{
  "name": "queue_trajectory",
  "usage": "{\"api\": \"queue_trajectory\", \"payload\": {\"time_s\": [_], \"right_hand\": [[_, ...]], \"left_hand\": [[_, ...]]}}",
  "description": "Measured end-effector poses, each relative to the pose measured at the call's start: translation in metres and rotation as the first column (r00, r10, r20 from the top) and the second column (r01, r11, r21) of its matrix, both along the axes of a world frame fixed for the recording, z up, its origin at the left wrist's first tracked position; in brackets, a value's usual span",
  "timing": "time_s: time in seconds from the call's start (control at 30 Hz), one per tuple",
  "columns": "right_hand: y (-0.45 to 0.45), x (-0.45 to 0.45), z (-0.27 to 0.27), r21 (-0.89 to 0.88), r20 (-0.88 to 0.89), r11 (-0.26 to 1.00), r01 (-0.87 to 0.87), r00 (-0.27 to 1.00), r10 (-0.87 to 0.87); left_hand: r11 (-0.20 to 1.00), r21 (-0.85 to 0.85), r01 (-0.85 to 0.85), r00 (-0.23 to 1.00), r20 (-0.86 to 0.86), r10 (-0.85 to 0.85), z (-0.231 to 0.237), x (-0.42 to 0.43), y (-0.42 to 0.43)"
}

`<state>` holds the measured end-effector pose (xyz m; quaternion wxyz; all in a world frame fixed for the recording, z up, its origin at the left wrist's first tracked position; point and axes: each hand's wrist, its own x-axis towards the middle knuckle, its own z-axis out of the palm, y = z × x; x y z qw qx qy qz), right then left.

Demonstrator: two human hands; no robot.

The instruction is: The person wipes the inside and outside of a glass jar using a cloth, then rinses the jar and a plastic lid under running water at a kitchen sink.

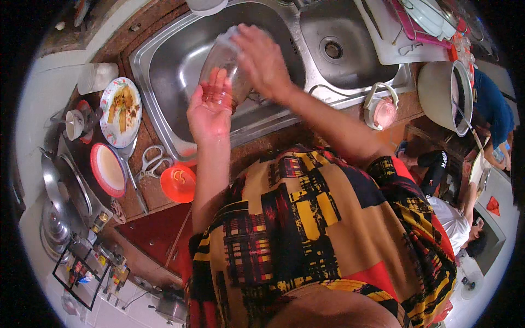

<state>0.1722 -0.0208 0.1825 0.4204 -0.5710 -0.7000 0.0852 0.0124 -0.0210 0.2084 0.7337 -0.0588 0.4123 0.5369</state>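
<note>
My left hand [211, 108] is palm up over the left basin of a stainless-steel sink [172, 74]. It holds the near end of a clear jar [219, 61], its fingers curled at that end. Across the jar's far end lies my right hand [262, 61], blurred, with its fingertips on a whitish, soft-looking wad [227, 35]. Whether that wad is a scrubber or only suds is hard to tell. Part of the jar is hidden behind my right hand.
Left of the sink are a plate with food scraps [121, 107], scissors [151, 162], an orange bowl [177, 185] and a red-rimmed bowl [108, 170]. At right stand a pink-and-white lidded container [383, 108], a large pot [437, 96] and a dish rack [410, 30]. Two other people are beyond.
</note>
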Motion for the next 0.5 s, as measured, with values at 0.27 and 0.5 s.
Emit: {"api": "queue_trajectory", "payload": {"time_s": [0.27, 0.5], "right_hand": [[-0.030, -0.028, 0.007, 0.008, 0.054, 0.996, -0.089, 0.995, 0.088], [0.025, 0.026, -0.033, -0.348, -0.834, 0.932, -0.097, 0.487, -0.261]], "left_hand": [[0.998, 0.014, -0.067, 0.995, -0.074, 0.068, -0.009, -0.006, 0.013], [0.994, 0.065, -0.084, 0.960, 0.274, 0.063, 0.008, -0.011, 0.008]]}}
